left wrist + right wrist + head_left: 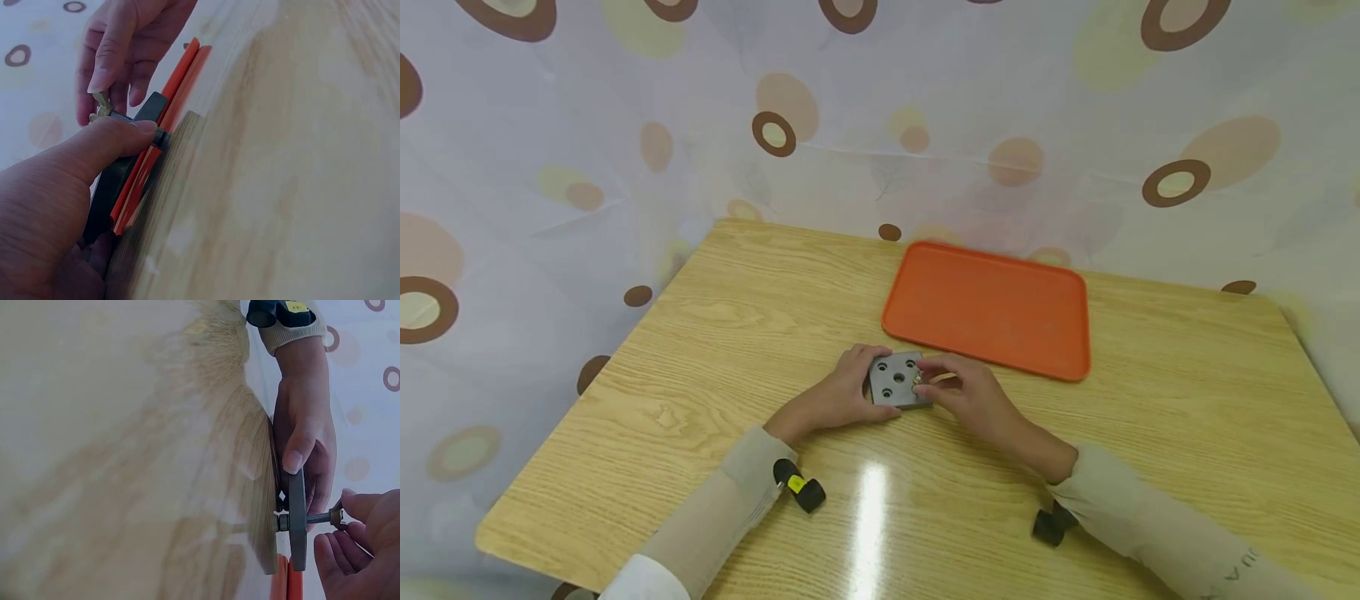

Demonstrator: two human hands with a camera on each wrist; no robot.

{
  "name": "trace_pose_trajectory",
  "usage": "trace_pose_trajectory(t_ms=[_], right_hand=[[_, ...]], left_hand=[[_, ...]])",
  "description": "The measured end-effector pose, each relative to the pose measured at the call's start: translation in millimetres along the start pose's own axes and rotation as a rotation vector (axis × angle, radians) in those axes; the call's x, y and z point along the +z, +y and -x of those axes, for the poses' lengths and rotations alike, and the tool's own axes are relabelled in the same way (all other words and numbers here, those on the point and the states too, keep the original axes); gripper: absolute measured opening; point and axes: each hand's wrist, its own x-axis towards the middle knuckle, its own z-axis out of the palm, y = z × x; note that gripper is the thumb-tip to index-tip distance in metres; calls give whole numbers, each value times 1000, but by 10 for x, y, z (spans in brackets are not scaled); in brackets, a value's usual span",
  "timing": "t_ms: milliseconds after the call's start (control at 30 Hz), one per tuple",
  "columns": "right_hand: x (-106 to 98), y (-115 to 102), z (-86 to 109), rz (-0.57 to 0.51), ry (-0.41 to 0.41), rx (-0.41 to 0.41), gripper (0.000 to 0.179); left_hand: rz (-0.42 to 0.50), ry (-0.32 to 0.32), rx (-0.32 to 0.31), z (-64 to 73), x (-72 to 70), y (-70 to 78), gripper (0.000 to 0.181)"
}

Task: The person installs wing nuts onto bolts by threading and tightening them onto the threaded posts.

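Note:
A square grey metal plate [901, 393] with several round holes is held close over the table by the left hand [842, 393], thumb on the near edge and fingers round the far side. Through the plate near its right side runs a bolt [317, 518], its head on the underside and its threaded end standing out above. A brass-coloured wing nut [337, 517] sits at that threaded end. Thumb and fingers of the right hand [970, 396] pinch the wing nut. Seen from the left wrist, the plate [112, 187] is edge-on.
An orange tray [988, 310] lies on the wooden table [700, 350] just behind the hands, toward the back edge. A patterned cloth [850, 92] hangs behind the table. Black straps with small devices [799, 485] are worn on both sleeves.

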Motion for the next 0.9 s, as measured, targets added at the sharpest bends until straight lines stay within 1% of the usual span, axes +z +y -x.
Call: trace_pose_trajectory(t_ms=[200, 367, 467, 567, 633, 800, 900], right_hand=[[-8, -17, 2, 3, 1, 10, 35], [-32, -55, 21, 19, 23, 12, 33], [-60, -180, 41, 40, 31, 10, 29], [-86, -322, 60, 67, 34, 24, 25], [-91, -255, 62, 70, 39, 40, 22], [-94, 18, 65, 63, 38, 54, 16], [-103, 12, 72, 80, 31, 45, 13]], left_hand=[[-4, 1, -1, -2, 5, -12, 87], [-13, 0, -5, -6, 8, -13, 87], [-13, 6, -3, -9, 10, -16, 87], [-15, 12, -1, -7, 9, -27, 87], [-11, 16, 3, -4, 8, -34, 87], [-7, 12, 6, 7, -5, -23, 87], [-5, 9, 5, 12, -16, -7, 87]])
